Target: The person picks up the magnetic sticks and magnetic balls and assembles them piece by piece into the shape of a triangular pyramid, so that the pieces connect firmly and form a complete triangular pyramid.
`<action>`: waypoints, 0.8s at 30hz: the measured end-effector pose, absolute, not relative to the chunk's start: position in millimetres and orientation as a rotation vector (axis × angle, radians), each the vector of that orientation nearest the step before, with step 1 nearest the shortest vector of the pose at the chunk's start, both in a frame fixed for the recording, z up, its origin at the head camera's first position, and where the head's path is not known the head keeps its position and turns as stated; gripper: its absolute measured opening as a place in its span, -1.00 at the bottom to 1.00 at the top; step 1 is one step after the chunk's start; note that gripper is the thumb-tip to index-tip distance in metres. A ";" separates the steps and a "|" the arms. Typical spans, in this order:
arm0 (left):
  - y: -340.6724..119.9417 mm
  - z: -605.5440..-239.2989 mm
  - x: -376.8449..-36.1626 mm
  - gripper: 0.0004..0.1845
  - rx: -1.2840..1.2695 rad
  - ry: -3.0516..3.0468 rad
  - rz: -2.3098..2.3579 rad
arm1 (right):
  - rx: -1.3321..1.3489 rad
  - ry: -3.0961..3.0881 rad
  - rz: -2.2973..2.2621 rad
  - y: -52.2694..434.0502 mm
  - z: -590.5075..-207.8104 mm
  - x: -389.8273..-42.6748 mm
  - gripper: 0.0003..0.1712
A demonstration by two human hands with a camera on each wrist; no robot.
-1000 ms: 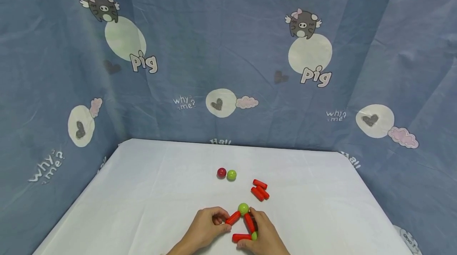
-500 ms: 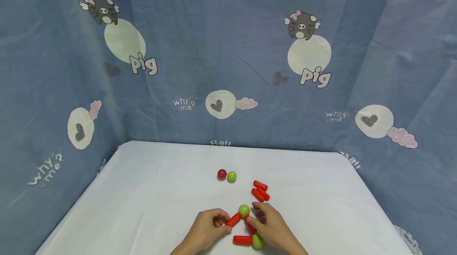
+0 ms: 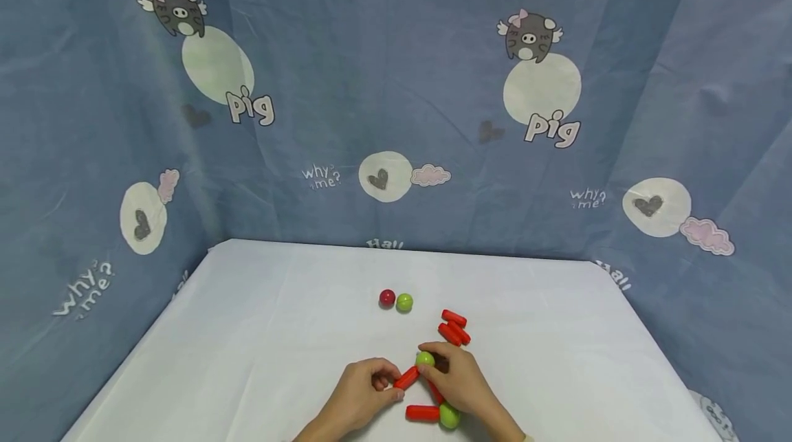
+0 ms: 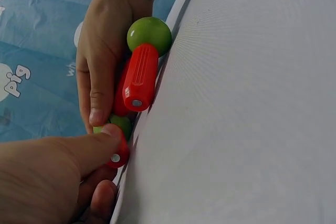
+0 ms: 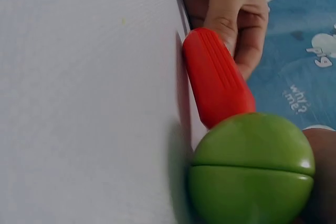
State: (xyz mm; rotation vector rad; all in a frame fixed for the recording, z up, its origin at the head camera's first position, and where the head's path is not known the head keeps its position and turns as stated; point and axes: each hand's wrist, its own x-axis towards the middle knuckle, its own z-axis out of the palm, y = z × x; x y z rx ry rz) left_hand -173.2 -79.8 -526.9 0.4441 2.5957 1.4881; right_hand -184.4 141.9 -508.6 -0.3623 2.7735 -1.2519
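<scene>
Head view: left hand [image 3: 359, 397] pinches red rod [image 3: 406, 377], axis slanting up-right toward green ball [image 3: 424, 359]; right hand [image 3: 460, 383] seemingly gripping ball.

I see both hands low near the green ball [image 3: 424, 359]. Left hand [image 3: 361, 394] lies just left of it, thumb and fingers curled, pinching. Right hand [image 3: 454, 379] sits just right, fingertips curled onto the ball, forearm angled back toward me.

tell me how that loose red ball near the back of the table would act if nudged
The glossy red ball is round and smooth, so it would probably roll freely on the flat white tablecloth. It touches the loose green ball, so a push might move both. It looks hard and likely slippery to pinch.
</scene>
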 end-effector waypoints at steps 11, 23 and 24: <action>-81.6 -527.1 -180.0 -0.80 0.401 2.625 1.591 | -0.299 2.801 -1.232 139.2 -507.5 -184.1 -0.62; -87.8 -532.3 -205.3 -0.64 0.199 2.737 1.706 | -0.278 2.772 -1.255 139.8 -508.1 -183.5 -0.62; -88.3 -533.2 -208.3 -0.64 0.189 2.754 1.711 | -0.276 2.770 -1.258 139.8 -508.3 -183.4 -0.62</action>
